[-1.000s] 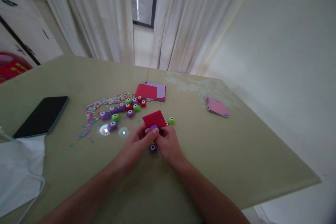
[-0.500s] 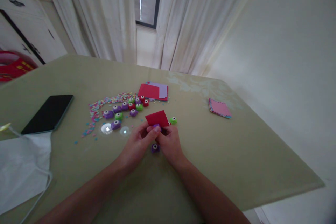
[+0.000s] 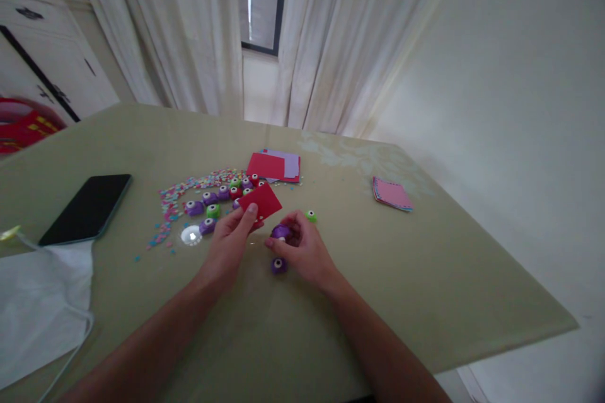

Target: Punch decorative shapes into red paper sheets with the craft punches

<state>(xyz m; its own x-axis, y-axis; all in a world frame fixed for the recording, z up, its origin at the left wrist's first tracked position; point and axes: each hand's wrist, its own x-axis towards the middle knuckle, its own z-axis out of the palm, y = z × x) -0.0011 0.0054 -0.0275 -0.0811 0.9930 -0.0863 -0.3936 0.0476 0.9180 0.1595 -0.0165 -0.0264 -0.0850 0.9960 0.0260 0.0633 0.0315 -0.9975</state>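
My left hand [image 3: 233, 234] is closed on a red paper card [image 3: 262, 201], thumb on top, tilted above the table. My right hand [image 3: 302, 244] grips a small purple craft punch [image 3: 280, 232] between thumb and fingers, a short way from the card. Just below that hand another purple punch [image 3: 278, 266] sits on the table. A green punch [image 3: 311, 216] stands beyond its fingers. Several purple, green and red punches [image 3: 208, 198] are grouped to the left of the card, some partly covered by it.
Paper confetti [image 3: 177, 189] is scattered around the grouped punches. Red and lilac cards [image 3: 267, 165] lie behind them, and a stack of pink cards [image 3: 392, 194] is at right. A black phone [image 3: 87, 209], white sheet [image 3: 45, 308] and cable [image 3: 78, 343] occupy the left side. A clear round lid [image 3: 191, 235] lies nearby.
My hands, together before, have moved apart. My left hand has carried the red card to the left, away from the purple punch, which stays in my right hand.
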